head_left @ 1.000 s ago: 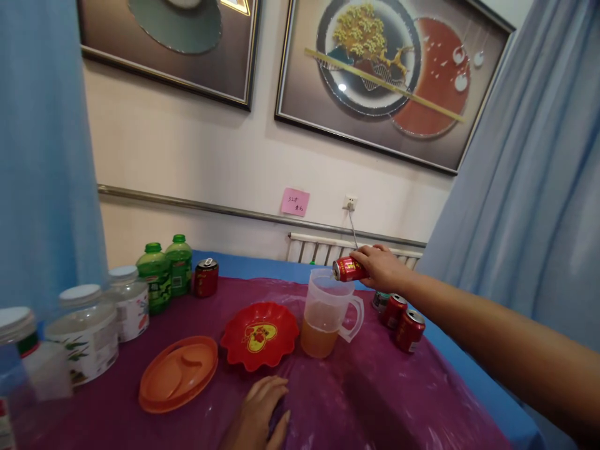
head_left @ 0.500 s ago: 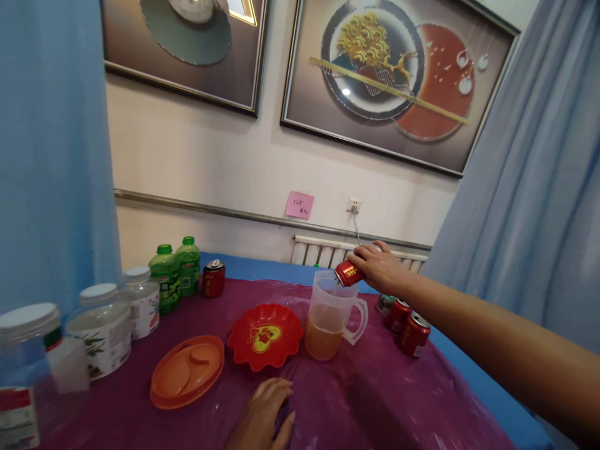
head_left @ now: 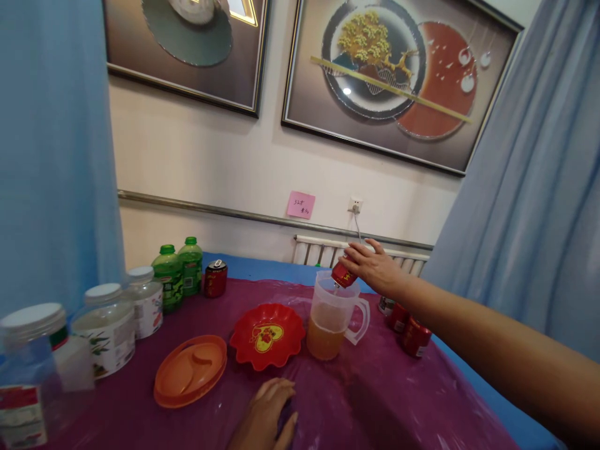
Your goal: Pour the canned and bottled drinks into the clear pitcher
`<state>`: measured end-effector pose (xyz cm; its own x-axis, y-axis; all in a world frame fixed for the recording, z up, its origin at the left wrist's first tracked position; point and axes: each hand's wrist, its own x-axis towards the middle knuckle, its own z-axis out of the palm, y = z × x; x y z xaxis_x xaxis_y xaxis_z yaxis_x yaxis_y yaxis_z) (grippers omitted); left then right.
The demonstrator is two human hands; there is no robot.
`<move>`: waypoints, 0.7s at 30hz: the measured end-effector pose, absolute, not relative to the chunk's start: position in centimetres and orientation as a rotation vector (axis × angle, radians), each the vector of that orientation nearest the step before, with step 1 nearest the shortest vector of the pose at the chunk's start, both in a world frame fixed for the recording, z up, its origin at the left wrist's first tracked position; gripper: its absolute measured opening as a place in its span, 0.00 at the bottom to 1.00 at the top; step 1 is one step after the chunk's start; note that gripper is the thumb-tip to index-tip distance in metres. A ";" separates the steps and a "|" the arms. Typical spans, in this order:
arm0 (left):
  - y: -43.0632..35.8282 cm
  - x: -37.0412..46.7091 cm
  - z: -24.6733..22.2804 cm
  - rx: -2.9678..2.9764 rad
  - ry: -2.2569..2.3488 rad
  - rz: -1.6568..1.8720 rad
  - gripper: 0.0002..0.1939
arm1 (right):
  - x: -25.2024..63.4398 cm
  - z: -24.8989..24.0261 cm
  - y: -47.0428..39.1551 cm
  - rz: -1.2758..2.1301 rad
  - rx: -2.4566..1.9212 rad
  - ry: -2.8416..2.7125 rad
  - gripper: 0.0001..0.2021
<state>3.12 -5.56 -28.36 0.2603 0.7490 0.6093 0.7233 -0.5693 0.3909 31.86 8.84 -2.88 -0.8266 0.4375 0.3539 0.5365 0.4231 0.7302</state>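
Observation:
My right hand point(head_left: 372, 265) is wrapped round a red can point(head_left: 344, 273), tilted mouth-down over a translucent plastic pitcher point(head_left: 334, 310). The pitcher stands upright, its handle to the right, with amber liquid point(head_left: 323, 339) in its lower part. Below the red scalloped plate point(head_left: 267, 337), my left hand point(head_left: 269, 412) rests on the purple cover with thumb and fingers apart, holding nothing. An orange divided dish point(head_left: 191, 371) lies left of that plate.
Clear jars with white lids point(head_left: 109, 331) and two green bottles point(head_left: 167, 275) line the left side. A dark red can point(head_left: 215, 279) stands beside the bottles. More red cans point(head_left: 415, 338) are at the right, partly under my forearm. The purple cover point(head_left: 375, 400) looks glossy.
The can in my right hand has tipped more steeply and moved slightly left, with my fingers covering more of it. My left hand has stayed on the cover.

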 end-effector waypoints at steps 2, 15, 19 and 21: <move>-5.6 3.2 -28.1 2.466 1.433 1.228 0.14 | 31.7 -2.9 8.8 -1.385 -0.874 -2.536 0.20; -6.1 3.1 -27.9 2.433 1.409 1.246 0.17 | 31.4 -3.7 9.1 -1.401 -0.872 -2.510 0.19; -5.9 3.1 -28.0 2.460 1.425 1.218 0.16 | 31.5 -4.1 9.3 -1.408 -0.863 -2.529 0.18; -5.9 3.2 -28.0 2.474 1.432 1.196 0.16 | 31.5 -4.2 9.4 -1.403 -0.890 -2.498 0.19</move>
